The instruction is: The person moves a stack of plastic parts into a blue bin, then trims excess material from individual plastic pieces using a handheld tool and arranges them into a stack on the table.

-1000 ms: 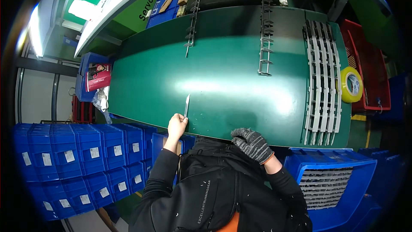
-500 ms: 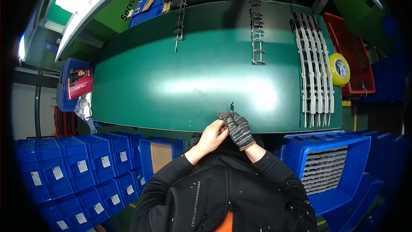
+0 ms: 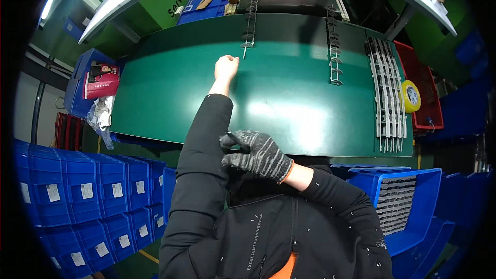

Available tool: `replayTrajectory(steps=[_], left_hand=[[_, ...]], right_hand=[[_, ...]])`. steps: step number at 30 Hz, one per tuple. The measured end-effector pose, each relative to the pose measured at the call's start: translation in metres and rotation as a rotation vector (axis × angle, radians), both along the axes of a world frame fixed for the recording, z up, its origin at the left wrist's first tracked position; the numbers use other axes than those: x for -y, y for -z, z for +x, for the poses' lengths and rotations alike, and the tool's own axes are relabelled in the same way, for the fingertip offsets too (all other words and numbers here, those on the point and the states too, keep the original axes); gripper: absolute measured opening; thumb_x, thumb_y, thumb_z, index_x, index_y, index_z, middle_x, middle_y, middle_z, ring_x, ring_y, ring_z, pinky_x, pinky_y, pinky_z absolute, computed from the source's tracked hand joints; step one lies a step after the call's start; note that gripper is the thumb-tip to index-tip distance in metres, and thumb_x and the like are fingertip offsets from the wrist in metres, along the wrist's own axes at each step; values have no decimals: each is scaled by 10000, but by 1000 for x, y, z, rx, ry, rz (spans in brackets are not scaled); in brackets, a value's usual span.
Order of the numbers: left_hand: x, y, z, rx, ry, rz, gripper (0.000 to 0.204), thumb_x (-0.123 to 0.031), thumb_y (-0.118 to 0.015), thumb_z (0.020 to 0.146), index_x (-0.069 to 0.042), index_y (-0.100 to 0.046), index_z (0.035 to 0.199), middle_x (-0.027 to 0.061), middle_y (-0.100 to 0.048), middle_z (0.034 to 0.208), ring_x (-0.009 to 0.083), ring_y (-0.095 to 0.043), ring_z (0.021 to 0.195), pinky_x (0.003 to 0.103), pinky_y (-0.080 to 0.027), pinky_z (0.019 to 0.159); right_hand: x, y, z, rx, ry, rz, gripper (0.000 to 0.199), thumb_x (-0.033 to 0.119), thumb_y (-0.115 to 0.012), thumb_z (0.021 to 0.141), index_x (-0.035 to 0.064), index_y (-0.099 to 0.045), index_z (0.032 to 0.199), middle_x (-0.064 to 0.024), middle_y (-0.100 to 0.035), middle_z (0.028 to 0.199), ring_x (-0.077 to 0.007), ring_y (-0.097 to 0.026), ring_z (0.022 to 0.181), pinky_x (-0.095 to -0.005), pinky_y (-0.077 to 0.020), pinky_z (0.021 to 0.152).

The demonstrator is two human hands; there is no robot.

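My bare left hand (image 3: 226, 67) is stretched far across the green table (image 3: 289, 98), fingers closed at the lower end of a thin metal piece (image 3: 244, 51). That piece sits at the near end of a row of metal clips (image 3: 250, 18) running away from me. My right hand (image 3: 258, 155), in a grey striped glove, hovers close to my chest at the table's near edge. Its fingers are curled with thumb and forefinger together, and nothing shows in them.
A second clip row (image 3: 334, 51) lies mid-table and several long metal strips (image 3: 385, 93) on the right. A yellow tape roll (image 3: 411, 95) rests by a red bin (image 3: 426, 98). Stacked blue bins (image 3: 77, 191) stand left; a blue bin of metal parts (image 3: 398, 201) stands right.
Both hands were together near the table's front edge half a second ago. My left arm has since reached out to the far clip row with the metal piece; my right hand stayed near me.
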State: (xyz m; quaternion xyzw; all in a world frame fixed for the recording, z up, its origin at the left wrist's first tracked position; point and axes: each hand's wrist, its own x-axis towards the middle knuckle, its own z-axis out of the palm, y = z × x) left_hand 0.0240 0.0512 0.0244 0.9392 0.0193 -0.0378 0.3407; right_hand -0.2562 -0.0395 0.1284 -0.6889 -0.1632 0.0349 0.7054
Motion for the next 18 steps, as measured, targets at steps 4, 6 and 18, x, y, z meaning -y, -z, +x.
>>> replayTrajectory(steps=[4,6,18], left_hand=[[-27,-3,10,-47,-129,27,303,-310,-576,778,-81,-659,959,131,-639,988,275,-593,974,354,-462,837],[-46,-1,6,-24,-181,59,275,-302,-569,772,-80,-670,898,123,-651,940,273,-613,918,349,-473,814],[11,-52,-21,221,-91,-299,215,-194,-512,790,-16,-625,749,99,-632,710,184,-599,601,313,-456,527]], right_hand=[[-23,-17,-12,313,82,-249,396,274,-699,724,40,-604,1029,-131,-608,981,-280,-576,920,-348,-456,816],[-33,-20,-19,311,67,-292,367,230,-709,721,43,-608,1020,-120,-614,972,-277,-580,922,-349,-456,823],[16,4,-57,30,-384,335,270,211,-603,841,19,-585,1029,-68,-614,730,-64,-519,470,-197,-426,477]])
